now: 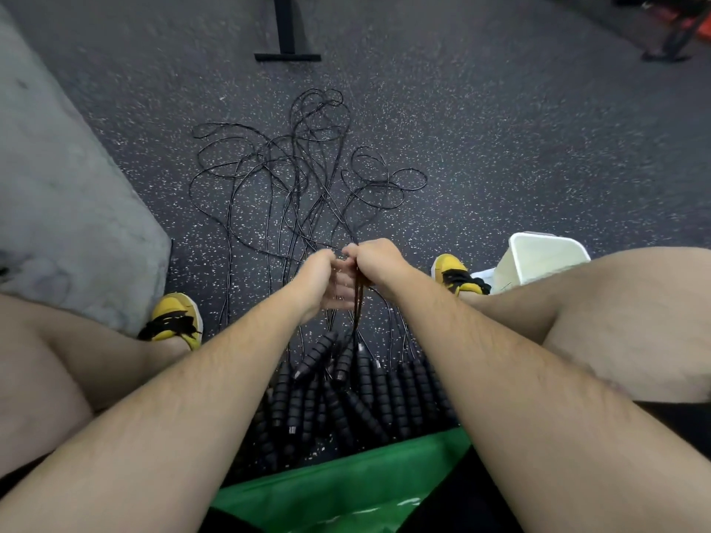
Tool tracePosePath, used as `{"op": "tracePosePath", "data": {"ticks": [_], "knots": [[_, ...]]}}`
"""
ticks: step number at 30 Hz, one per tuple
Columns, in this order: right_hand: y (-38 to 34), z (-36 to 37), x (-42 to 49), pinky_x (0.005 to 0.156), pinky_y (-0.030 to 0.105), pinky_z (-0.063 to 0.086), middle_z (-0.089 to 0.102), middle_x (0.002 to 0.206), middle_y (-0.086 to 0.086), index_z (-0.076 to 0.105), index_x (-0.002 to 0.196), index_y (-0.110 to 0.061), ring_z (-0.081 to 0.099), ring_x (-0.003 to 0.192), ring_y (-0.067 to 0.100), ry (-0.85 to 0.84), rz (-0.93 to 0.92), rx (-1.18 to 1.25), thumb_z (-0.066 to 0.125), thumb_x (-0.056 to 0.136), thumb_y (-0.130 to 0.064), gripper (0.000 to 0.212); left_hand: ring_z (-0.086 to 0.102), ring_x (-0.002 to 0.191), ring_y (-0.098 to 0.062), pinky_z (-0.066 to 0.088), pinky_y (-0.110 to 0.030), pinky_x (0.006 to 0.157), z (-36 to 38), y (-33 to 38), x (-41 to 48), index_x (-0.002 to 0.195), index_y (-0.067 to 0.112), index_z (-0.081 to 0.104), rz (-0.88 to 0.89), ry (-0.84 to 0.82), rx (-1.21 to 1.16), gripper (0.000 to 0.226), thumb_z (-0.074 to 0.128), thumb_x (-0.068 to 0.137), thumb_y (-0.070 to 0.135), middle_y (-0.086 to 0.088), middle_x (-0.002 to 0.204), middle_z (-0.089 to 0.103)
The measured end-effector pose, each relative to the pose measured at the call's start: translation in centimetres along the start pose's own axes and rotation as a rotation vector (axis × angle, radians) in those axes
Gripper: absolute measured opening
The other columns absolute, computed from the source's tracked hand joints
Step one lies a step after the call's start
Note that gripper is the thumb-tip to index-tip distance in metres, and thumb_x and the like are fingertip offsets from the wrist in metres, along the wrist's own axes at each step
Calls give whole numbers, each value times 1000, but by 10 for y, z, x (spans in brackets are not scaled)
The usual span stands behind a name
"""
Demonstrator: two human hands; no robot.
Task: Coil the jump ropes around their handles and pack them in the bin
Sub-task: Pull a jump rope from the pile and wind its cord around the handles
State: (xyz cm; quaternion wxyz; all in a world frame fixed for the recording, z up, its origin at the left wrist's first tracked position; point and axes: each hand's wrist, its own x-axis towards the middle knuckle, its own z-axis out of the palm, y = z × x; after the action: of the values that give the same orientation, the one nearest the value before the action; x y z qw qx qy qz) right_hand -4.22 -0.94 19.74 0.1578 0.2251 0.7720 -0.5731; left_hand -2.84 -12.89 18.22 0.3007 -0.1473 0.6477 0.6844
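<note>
Thin black jump rope cords (296, 167) lie tangled in loops on the speckled floor ahead of me. Their black ribbed foam handles (369, 394) are heaped between my legs, and one pair of handles (327, 352) hangs just above the heap. My right hand (375, 263) grips a bundle of cord strands that runs down to those handles. My left hand (321, 278) sits close beside it with curled fingers pinching the same cords. A white bin (538, 259) lies tipped on its side at the right, past my right foot.
A grey concrete block (65, 209) fills the left side. My yellow shoes (177, 317) flank the cords. A black metal stand foot (287, 55) is at the far centre, and another dark frame (673, 36) stands at the far right. Green fabric (346, 490) lies under my arms.
</note>
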Motion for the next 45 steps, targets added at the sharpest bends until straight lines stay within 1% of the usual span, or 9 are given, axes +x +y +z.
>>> {"op": "tracePosePath", "data": {"ticks": [3, 7, 12, 18, 28, 33, 38, 41, 45], "knots": [[8, -1, -11, 49, 22, 47, 66, 75, 11, 64, 93, -4, 62, 55, 17, -286, 41, -57, 49, 94, -2, 15, 55, 51, -17, 50, -29, 50, -7, 4, 16, 104, 6, 60, 11, 73, -97, 46, 35, 106, 44, -2, 69, 58], [16, -2, -16, 49, 23, 30, 59, 73, 12, 59, 91, -10, 34, 45, 12, -527, 129, -139, 46, 90, -3, 15, 54, 57, -15, 40, -23, 50, -2, 3, 25, 103, 8, 64, 40, 156, -34, 28, 42, 108, 24, 0, 70, 60], [7, -3, -10, 49, 22, 34, 56, 71, 6, 57, 86, -12, 44, 46, 16, -150, 182, 25, 45, 79, -11, 14, 46, 51, -14, 37, -27, 63, 0, 4, 21, 79, 10, 63, 84, 117, 3, 26, 47, 100, 8, 5, 49, 50], [4, -4, -8, 58, 31, 47, 68, 69, 2, 60, 85, -8, 54, 56, 18, -21, 84, 321, 52, 101, -25, 25, 59, 60, -18, 48, -26, 61, -8, -4, -4, 87, 7, 62, -26, -402, 216, 28, 36, 96, 14, -5, 67, 64], [16, -9, -24, 57, 21, 38, 71, 82, 0, 65, 91, -14, 62, 64, 8, -592, 85, -183, 55, 98, -9, 13, 62, 53, -15, 49, -29, 53, -9, 2, 22, 113, 3, 61, -33, 65, -186, 41, 37, 109, 37, -4, 78, 69], [16, -7, -10, 66, 31, 50, 66, 87, 8, 63, 90, -9, 58, 70, 19, -217, 116, -12, 52, 80, -3, 16, 27, 38, -8, 33, -25, 47, -7, -1, 17, 97, 9, 56, 63, -63, -46, 26, 34, 109, 15, 10, 46, 32], [7, -5, -3, 53, 25, 41, 72, 75, 1, 62, 101, -11, 62, 64, 19, -119, 58, 264, 55, 99, -32, 22, 43, 55, -15, 43, -29, 60, -11, -10, 0, 98, 8, 57, -95, -459, 261, 21, 37, 98, 9, -1, 68, 47], [8, -2, -6, 50, 26, 37, 67, 78, 0, 66, 100, -9, 51, 59, 18, -118, -21, 252, 48, 105, -21, 22, 59, 70, -23, 45, -38, 76, -7, -8, -4, 103, 7, 55, -17, -346, 64, 30, 36, 81, 3, -6, 79, 58], [14, -7, -9, 54, 27, 33, 71, 83, -1, 69, 102, -13, 54, 68, 13, -313, -66, -31, 54, 101, -19, 16, 54, 58, -19, 45, -28, 55, -19, 8, 10, 115, -1, 53, 66, -57, -268, 38, 44, 90, 26, -11, 89, 63]]}}
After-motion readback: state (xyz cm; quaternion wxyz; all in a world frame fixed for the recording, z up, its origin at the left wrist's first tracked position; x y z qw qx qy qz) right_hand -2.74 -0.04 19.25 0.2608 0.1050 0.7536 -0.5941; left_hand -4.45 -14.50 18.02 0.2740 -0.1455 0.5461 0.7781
